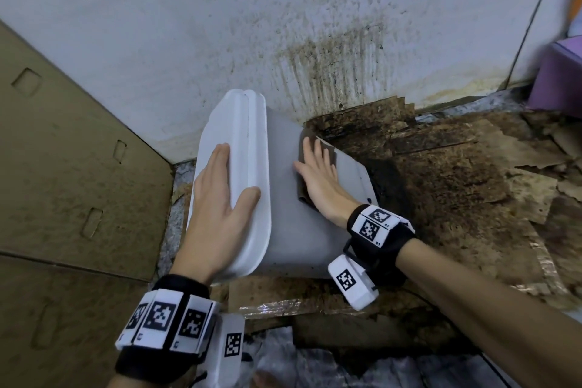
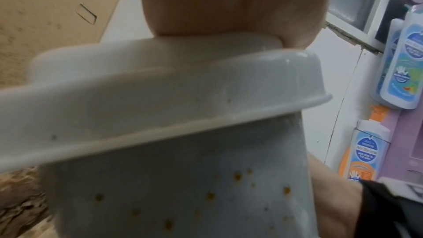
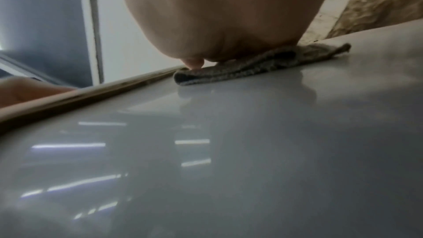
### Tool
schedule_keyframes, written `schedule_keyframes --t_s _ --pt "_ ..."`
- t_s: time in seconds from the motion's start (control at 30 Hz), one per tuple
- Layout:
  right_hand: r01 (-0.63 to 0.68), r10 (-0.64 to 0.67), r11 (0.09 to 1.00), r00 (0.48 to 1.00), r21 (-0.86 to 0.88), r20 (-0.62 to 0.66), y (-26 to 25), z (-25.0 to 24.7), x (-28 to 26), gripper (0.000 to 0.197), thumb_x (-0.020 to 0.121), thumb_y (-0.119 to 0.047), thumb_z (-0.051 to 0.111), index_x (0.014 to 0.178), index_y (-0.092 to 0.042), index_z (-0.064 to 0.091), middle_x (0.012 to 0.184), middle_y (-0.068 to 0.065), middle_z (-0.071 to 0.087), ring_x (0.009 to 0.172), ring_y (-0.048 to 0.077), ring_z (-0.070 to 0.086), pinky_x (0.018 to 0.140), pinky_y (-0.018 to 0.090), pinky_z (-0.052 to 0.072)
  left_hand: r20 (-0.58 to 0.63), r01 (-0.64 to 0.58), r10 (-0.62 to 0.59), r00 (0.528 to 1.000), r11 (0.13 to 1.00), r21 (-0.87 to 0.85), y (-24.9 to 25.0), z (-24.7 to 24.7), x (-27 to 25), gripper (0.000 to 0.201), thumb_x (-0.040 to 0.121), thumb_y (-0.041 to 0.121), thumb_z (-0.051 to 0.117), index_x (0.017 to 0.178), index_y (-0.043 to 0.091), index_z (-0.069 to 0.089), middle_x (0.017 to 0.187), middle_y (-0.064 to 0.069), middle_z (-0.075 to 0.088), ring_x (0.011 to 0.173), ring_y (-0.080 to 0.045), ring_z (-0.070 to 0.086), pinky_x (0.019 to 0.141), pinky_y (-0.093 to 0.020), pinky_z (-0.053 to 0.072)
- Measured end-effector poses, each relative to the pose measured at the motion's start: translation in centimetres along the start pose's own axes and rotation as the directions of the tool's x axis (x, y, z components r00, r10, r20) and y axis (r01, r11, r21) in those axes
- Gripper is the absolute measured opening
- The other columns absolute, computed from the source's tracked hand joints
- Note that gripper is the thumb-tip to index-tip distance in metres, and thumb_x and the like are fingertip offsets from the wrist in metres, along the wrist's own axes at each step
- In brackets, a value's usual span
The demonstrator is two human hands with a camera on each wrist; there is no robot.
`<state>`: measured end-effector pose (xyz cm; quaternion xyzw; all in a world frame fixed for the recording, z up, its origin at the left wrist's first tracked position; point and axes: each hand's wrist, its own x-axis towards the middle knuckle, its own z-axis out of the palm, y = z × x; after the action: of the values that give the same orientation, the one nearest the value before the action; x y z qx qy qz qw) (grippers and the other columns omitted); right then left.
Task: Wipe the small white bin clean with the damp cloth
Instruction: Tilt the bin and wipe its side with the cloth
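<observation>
**Bin on its side, cloth pressed to wall**

The white bin (image 1: pixel 283 214) lies on its side on stained cardboard (image 1: pixel 441 167) by the wall. The left hand (image 1: pixel 217 195) rests flat, fingers straight, on the lid (image 1: pixel 248 123). The right hand (image 1: pixel 318 176), fingers extended, presses the brown cloth (image 1: pixel 330 151) against the bin's upward-facing side.

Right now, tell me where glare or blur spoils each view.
Head view: sharp centre, smeared right edge. Left wrist view: soft focus on the small white plastic bin, orange specks still visible. Right wrist view: streaky light reflections on the bin's glossy side, folded grey-brown cloth blurred.
</observation>
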<state>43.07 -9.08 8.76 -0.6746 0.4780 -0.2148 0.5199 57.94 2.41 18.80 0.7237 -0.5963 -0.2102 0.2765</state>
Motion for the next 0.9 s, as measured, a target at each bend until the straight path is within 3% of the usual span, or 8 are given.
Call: schedule_keyframes --t_s 0.1,0.23,0.3,0.4,0.57,0.7,0.77,0.9 --pt "0.102 -0.089 0.988 0.991 -0.120 0.104 0.0 -0.4 -0.2 0.067 0.103 -0.045 0.015 0.161 -0.023 -0.009 0.166 0.003 -0.027 0.151 0.021 -0.028 0.124 0.050 -0.009 -0.003 0.008 -0.008 1.000 1.000 0.005 0.0 0.0 0.1 0.091 0.083 0.061 0.037 0.163 0.026 0.011 0.169 0.012 0.013 0.147 0.004 0.012 0.126 -0.045 0.015" --pt "0.194 -0.177 0.966 0.978 -0.168 0.110 1.6 -1.2 -0.8 0.058 0.111 -0.030 0.017 0.160 -0.014 -0.011 0.160 -0.006 -0.032 0.147 0.016 -0.033 0.124 0.042 -0.014 0.005 -0.023 0.023 1.000 1.000 0.003 0.4 0.3 0.0 0.086 0.088 0.056 0.041 0.163 0.027 0.010 0.168 0.013 0.012 0.147 0.005 0.011 0.126 -0.044 0.015" --pt "0.187 -0.177 0.973 0.981 -0.134 0.083 2.5 -1.3 -0.8 0.060 0.110 -0.040 0.016 0.157 -0.026 -0.019 0.162 -0.006 -0.032 0.149 0.012 -0.030 0.125 0.040 -0.012 0.005 -0.021 0.021 1.000 1.000 -0.004 0.6 0.3 0.0 0.086 0.088 0.057 0.042 0.163 0.028 0.011 0.168 0.015 0.013 0.146 0.007 0.012 0.126 -0.044 0.016" --pt "0.181 -0.174 0.972 0.983 -0.149 0.060 3.7 -1.2 -0.3 0.061 0.109 -0.044 0.015 0.156 -0.028 -0.020 0.164 -0.007 -0.029 0.150 0.009 -0.027 0.125 0.037 -0.011 -0.003 -0.014 0.014 1.000 1.000 -0.023 0.5 0.2 -0.1 0.092 0.082 0.064 0.040 0.163 0.030 0.012 0.167 0.016 0.015 0.146 0.006 0.012 0.126 -0.045 0.017" --pt "0.095 -0.085 0.983 0.994 -0.158 0.069 5.5 -2.4 -0.2 0.061 0.110 -0.036 0.019 0.159 -0.021 -0.013 0.165 -0.001 -0.027 0.151 0.013 -0.027 0.125 0.036 -0.010 -0.002 0.022 -0.022 1.000 0.998 -0.062 0.0 -0.1 -0.2 0.088 0.083 0.061 0.043 0.161 0.035 0.013 0.163 0.018 0.017 0.150 0.000 0.013 0.125 -0.044 0.017" --pt "0.003 0.020 0.977 0.994 -0.212 0.104 7.7 -3.4 0.2 0.043 0.110 -0.012 0.023 0.150 0.003 0.026 0.165 0.009 -0.025 0.150 0.027 -0.030 0.125 0.047 -0.009 0.004 0.047 -0.046 0.999 0.994 -0.102 -0.2 -0.3 -0.2 0.083 0.086 0.054 0.047 0.160 0.039 0.013 0.161 0.020 0.019 0.150 -0.003 0.014 0.126 -0.046 0.017" --pt "-0.054 0.073 0.976 0.994 -0.209 0.086 8.0 -3.8 0.1 0.044 0.111 -0.015 0.022 0.151 0.002 0.025 0.166 0.004 -0.024 0.151 0.022 -0.029 0.125 0.046 -0.010 0.007 0.050 -0.049 0.999 0.992 -0.113 -0.2 -0.4 -0.3 0.081 0.088 0.050 0.048 0.160 0.039 0.014 0.161 0.020 0.020 0.149 -0.003 0.015 0.126 -0.045 0.018" --pt "-0.157 0.165 0.976 0.985 -0.154 0.045 8.4 -4.5 -0.5 0.053 0.111 -0.030 0.019 0.161 -0.017 0.009 0.167 -0.004 -0.018 0.153 0.016 -0.022 0.124 0.041 -0.005 0.006 0.040 -0.039 0.999 0.994 -0.101 -0.4 -0.4 -0.2 0.082 0.087 0.052 0.047 0.160 0.038 0.014 0.162 0.020 0.020 0.149 -0.001 0.015 0.125 -0.046 0.018"
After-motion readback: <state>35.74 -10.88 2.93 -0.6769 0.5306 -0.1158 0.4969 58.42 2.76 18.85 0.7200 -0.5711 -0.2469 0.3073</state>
